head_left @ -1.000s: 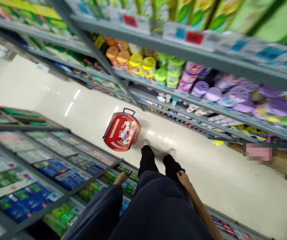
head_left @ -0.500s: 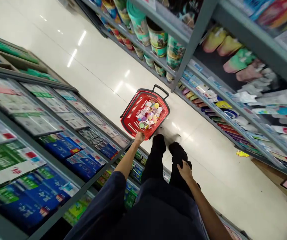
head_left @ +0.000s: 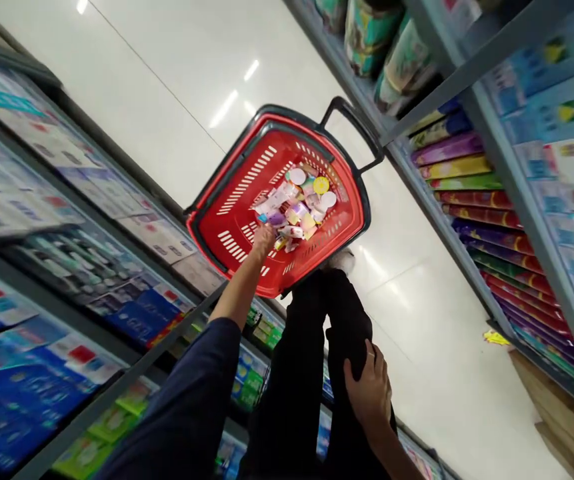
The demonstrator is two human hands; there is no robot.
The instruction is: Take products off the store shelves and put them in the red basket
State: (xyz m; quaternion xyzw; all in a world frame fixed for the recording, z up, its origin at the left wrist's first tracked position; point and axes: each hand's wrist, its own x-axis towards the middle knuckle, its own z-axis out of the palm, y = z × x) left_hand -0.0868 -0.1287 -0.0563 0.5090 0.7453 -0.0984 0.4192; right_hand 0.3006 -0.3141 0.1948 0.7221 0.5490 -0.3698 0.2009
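Observation:
A red shopping basket (head_left: 237, 180) with a dark rim stands on the floor ahead of my feet. Small packaged goods (head_left: 299, 207) lie in a pile inside it, among them tubs with white and yellow lids. My left hand (head_left: 265, 238) is down in the basket at the near edge of this pile, by a purple item (head_left: 277, 219). Its fingers look curled closed; whatever they may hold is hidden beneath them. My right hand (head_left: 371, 387) rests on my dark trouser leg near the knee, fingers spread, with nothing in it.
Shelves of boxed goods (head_left: 31, 373) run close along my left. Across the aisle, another shelf (head_left: 497, 220) holds colourful packets and tins; the basket's raised handle (head_left: 354, 130) reaches close to its edge. Pale shiny floor (head_left: 177, 73) lies between. A yellow tag (head_left: 495, 337) sits near the right shelf's base.
My view has dropped closer to the basket. My left hand has gone from the basket's near rim into it, beside the goods. My right hand stays on my leg.

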